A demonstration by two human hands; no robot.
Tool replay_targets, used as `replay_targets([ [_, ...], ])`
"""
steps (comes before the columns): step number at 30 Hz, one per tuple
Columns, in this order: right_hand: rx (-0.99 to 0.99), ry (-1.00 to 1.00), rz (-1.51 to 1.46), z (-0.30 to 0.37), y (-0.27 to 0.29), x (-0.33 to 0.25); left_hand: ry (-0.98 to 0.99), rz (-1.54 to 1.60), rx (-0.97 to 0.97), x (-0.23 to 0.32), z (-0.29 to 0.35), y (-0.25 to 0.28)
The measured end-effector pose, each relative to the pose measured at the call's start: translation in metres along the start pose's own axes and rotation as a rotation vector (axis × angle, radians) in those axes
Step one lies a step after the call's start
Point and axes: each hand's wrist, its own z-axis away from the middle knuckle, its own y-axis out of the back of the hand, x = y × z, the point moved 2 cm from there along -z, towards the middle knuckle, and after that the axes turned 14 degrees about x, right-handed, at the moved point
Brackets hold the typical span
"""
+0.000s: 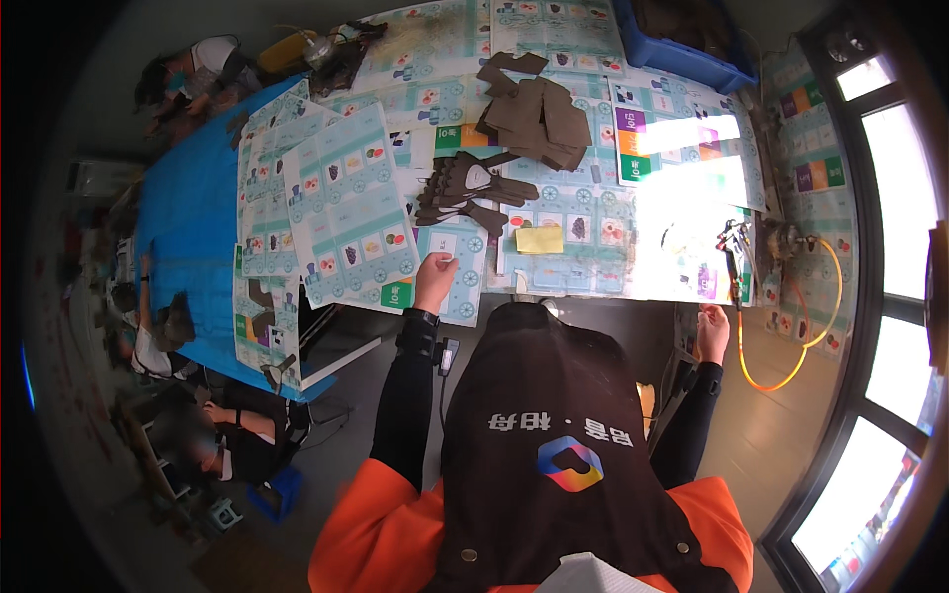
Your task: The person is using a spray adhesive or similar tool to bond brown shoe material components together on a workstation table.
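Note:
My left hand [433, 285] is closed, fingers curled together, over a printed sheet [462, 299] that juts past the table's front edge. Whatever its fingers pinch, if anything, does not show. Another printed sheet [344, 210] lies just left of it. My right hand [712, 333] is at the table's front right edge, below a brightly sunlit patch, its fingers curled. Anything between them is too small to make out. Beyond my left hand lies a fanned pile of dark brown cut pieces [473, 193]. A small yellow sheet [539, 240] sits to its right.
More brown pieces [539, 121] are heaped farther back, near a blue bin [682, 49]. A tool [733, 237] with a yellow hose [791, 380] is at the right edge. A blue-covered table [188, 212] stands left, where other people work. Windows line the right.

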Motion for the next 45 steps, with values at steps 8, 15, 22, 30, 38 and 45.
replay_targets([
  [8, 0.038, 0.055, 0.097, -0.007, 0.018, -0.022, -0.373, -0.756, 0.550, 0.089, -0.116, -0.066],
  [15, 0.120, 0.008, 0.136, -0.014, 0.044, -0.009, -0.260, -0.737, 0.470, 0.107, -0.113, -0.088],
  [22, -0.001, 0.027, 0.042, -0.047, 0.048, 0.019, -0.426, -0.407, 0.653, 0.123, -0.095, -0.085],
  [30, -0.165, 0.137, -0.078, -0.137, 0.026, 0.036, -0.439, -0.251, 0.021, 0.210, 0.051, -0.133],
  [38, -0.144, 0.265, 0.052, -0.199, 0.010, 0.063, -0.347, -0.089, -0.518, 0.258, 0.063, -0.271],
  [45, -0.039, 0.325, 0.423, -0.232, -0.001, 0.063, -0.574, -0.388, 0.259, 0.191, 0.007, -0.286],
])
